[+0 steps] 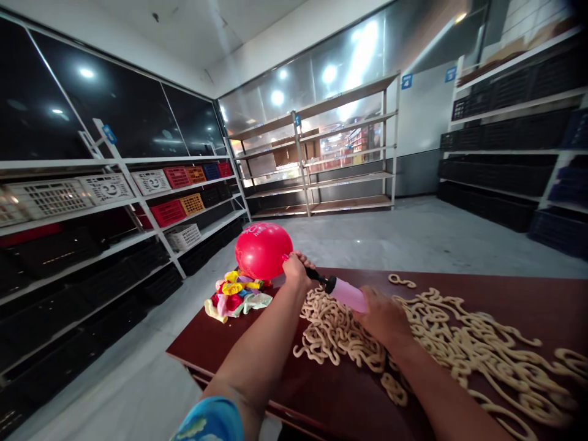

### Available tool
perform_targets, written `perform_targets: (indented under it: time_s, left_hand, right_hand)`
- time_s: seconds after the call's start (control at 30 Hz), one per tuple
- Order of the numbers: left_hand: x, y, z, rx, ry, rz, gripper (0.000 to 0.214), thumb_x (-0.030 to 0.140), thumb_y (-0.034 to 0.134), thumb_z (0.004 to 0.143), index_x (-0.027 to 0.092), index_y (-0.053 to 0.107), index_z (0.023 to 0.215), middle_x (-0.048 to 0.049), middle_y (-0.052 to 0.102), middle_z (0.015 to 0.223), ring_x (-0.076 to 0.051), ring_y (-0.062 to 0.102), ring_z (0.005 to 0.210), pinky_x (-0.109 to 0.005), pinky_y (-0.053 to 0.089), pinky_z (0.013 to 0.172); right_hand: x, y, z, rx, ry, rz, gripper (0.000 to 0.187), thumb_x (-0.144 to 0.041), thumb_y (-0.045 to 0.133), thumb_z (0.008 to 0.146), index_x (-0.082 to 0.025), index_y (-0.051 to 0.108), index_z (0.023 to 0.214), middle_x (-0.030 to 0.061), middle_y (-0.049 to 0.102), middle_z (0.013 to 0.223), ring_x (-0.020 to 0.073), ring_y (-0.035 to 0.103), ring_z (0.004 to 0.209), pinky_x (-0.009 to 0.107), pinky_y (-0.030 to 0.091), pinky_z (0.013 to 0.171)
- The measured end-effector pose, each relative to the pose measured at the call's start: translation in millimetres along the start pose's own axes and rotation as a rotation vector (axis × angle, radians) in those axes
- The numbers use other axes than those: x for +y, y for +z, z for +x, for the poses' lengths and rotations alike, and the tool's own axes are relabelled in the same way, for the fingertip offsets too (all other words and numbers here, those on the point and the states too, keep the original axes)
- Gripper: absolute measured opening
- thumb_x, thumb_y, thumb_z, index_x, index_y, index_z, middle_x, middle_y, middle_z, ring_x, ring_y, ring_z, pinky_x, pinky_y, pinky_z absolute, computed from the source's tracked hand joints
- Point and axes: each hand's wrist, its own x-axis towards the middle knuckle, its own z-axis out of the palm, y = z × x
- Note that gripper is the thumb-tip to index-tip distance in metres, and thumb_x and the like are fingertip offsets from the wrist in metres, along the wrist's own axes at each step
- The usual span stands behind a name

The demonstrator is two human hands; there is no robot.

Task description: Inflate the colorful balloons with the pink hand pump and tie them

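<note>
1. A blue patterned sleeve (209, 422) is cut off by the bottom edge; both forearms reach forward over a dark red table (285, 380), whose near and right parts run out of frame.
2. The right hand (383, 315) is wrapped around the body of a pink hand pump (346, 294); its palm hides the pump's rear end, so the handle cannot be made out.
3. Under and right of that hand lies a spread of cream-coloured curly pieces (478, 343); what they are made of is unclear.
4. The left hand (296, 269) is clenched at the pump's black nozzle, and its fingers hide the neck of the red balloon (263, 250).
5. The inflated balloon sits just left of the left hand, above the table's far corner.
6. Beside it lies a heap of limp coloured balloons (236, 294).
7. Beyond stand shelves with baskets (169, 211).
</note>
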Motion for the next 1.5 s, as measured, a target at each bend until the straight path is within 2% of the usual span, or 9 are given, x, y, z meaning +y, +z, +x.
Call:
perform_targets:
  time_s: [0.2,0.3,0.4,0.73,0.87,1.1,1.2,1.3,1.5]
  left_hand:
    - [79,-8.3,28,0.002,0.112,-0.002,0.017,0.009,0.038,0.079,0.019,0.034,0.064,0.0072,0.023,0.049,-0.005,0.024,0.033,-0.018,0.021,0.038]
    - [97,-12.0,35,-0.005,0.14,-0.007,0.017,0.006,0.037,0.077,0.018,0.035,0.065,0.0071,0.023,0.049,-0.005,0.025,0.033,-0.018,0.021,0.038]
    - [86,-14.9,34,0.014,0.123,-0.008,0.017,0.008,0.04,0.078,0.018,0.035,0.065,0.0073,0.023,0.049,-0.004,0.025,0.033,-0.017,0.02,0.038]
    - [-14,-2.8,-3,-0.018,-0.019,-0.014,0.015,0.013,0.039,0.078,0.019,0.035,0.065,0.0069,0.022,0.048,-0.005,0.025,0.034,-0.019,0.023,0.038]
    - [-4,0.6,-3,-0.019,-0.02,-0.003,0.014,0.013,0.039,0.077,0.019,0.036,0.065,0.0067,0.023,0.048,-0.006,0.026,0.034,-0.02,0.025,0.038]
    - [84,-11.2,23,0.021,0.106,-0.004,0.017,0.006,0.036,0.076,0.018,0.035,0.065,0.0068,0.023,0.049,-0.005,0.025,0.033,-0.018,0.021,0.037]
    - [101,-15.1,28,0.009,0.13,-0.008,0.017,0.005,0.037,0.076,0.018,0.035,0.065,0.0069,0.024,0.049,-0.005,0.025,0.033,-0.018,0.02,0.038]
    - [88,-17.3,26,0.008,0.126,-0.02,0.017,0.006,0.038,0.076,0.018,0.035,0.064,0.007,0.023,0.049,-0.004,0.025,0.033,-0.018,0.019,0.038]
    - [16,-13.5,7,-0.002,0.012,-0.051,0.016,0.014,0.04,0.079,0.019,0.035,0.065,0.0069,0.023,0.048,-0.005,0.024,0.034,-0.018,0.021,0.038]
  right_hand:
    - [2,-2,4,0.015,-0.004,-0.015,0.02,-0.026,0.058,0.069,-0.021,0.052,0.088,0.0029,0.059,0.083,0.0195,0.054,0.077,0.03,0.028,0.065]
    - [1,-1,4,0.022,-0.003,-0.031,0.02,-0.027,0.058,0.07,-0.021,0.052,0.087,0.0033,0.059,0.082,0.0202,0.054,0.077,0.03,0.028,0.065]
    - [-1,-1,2,0.016,-0.006,-0.056,0.019,-0.027,0.06,0.069,-0.02,0.051,0.085,0.004,0.059,0.08,0.0211,0.054,0.077,0.031,0.027,0.066]
    - [-5,-1,-1,0.006,-0.005,-0.049,0.02,-0.03,0.06,0.069,-0.02,0.051,0.083,0.0036,0.059,0.079,0.0207,0.054,0.076,0.03,0.028,0.065]
    - [-3,-1,0,0.021,-0.012,-0.018,0.023,-0.028,0.06,0.068,-0.02,0.051,0.088,0.0031,0.059,0.08,0.02,0.055,0.077,0.029,0.029,0.065]
    - [2,-3,4,0.024,-0.024,0.002,0.022,-0.026,0.058,0.069,-0.021,0.053,0.089,0.0032,0.06,0.084,0.0204,0.055,0.078,0.03,0.03,0.066]
    - [1,-2,3,0.039,-0.025,-0.015,0.021,-0.026,0.058,0.068,-0.02,0.053,0.088,0.0036,0.059,0.082,0.0211,0.054,0.078,0.03,0.029,0.066]
    - [0,0,1,0.037,-0.028,-0.038,0.02,-0.027,0.06,0.067,-0.02,0.051,0.084,0.0041,0.059,0.08,0.0214,0.054,0.077,0.03,0.029,0.067]
    - [-3,1,-3,0.022,-0.037,-0.064,0.02,-0.03,0.059,0.069,-0.019,0.051,0.083,0.0052,0.059,0.079,0.0223,0.055,0.076,0.032,0.03,0.066]
